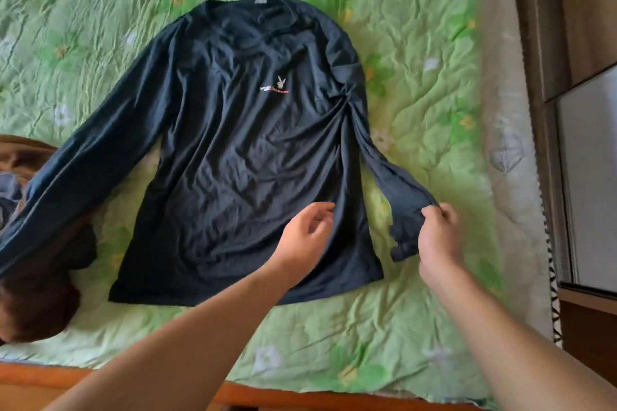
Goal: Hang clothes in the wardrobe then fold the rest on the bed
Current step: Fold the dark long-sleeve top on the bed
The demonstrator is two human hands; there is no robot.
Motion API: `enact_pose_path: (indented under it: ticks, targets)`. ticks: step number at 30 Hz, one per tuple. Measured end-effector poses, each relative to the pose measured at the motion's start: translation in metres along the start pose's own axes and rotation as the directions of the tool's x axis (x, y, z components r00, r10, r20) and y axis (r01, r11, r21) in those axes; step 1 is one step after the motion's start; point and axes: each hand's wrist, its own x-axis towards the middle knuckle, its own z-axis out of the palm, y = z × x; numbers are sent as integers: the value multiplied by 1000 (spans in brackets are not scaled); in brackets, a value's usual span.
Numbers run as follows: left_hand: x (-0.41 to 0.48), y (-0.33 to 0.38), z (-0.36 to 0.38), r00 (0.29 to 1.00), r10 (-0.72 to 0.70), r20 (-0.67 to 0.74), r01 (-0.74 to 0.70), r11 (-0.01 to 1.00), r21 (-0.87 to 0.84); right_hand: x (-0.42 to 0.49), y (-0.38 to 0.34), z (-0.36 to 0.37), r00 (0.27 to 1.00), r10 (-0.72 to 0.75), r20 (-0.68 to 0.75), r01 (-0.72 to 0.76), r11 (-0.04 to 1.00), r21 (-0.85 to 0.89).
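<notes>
A dark navy long-sleeved shirt [247,150] with a small white rabbit logo lies front up on the bed's green floral quilt [417,83], neck pointing away from me. Its left sleeve stretches out over a pile of clothes at the left. My right hand [437,237] pinches the cuff end of the other sleeve, lifted slightly beside the shirt's hem. Just over the lower right part of the shirt body hovers my left hand [307,233], fingers loosely curled and apart, holding nothing.
A heap of brown and dark clothes [36,277] sits at the bed's left edge. The wooden bed frame [233,394] runs along the bottom. A wardrobe with a pale door panel [587,170] stands at the right, past the quilt's fringed edge.
</notes>
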Motion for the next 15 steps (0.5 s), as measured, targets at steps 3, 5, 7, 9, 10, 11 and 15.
enact_pose_path:
  ticks: [3,5,7,9,10,11,15]
  targets:
    - [26,45,18,935,-311,170,353,774,-526,-16,-41,-6,936,-279,216,302,950,-78]
    - [40,57,11,895,-336,294,446,653,-612,-41,-52,0,800,-350,487,475,866,-158]
    - [45,56,-4,866,-340,366,499,627,-598,-66,-48,10,583,-262,769,616,760,-208]
    - [48,41,-22,866,-375,329,499,675,-543,-80,-39,22,418,-73,905,678,689,-257]
    - [50,29,-30,888,-390,244,460,744,-485,-81,-35,29,376,15,926,659,698,-279]
    - [53,15,-40,911,-389,133,410,825,-389,-80,-32,36,355,65,933,618,732,-287]
    - [63,-36,-76,948,-301,-106,316,930,187,-49,-23,78,639,-99,763,497,810,-312]
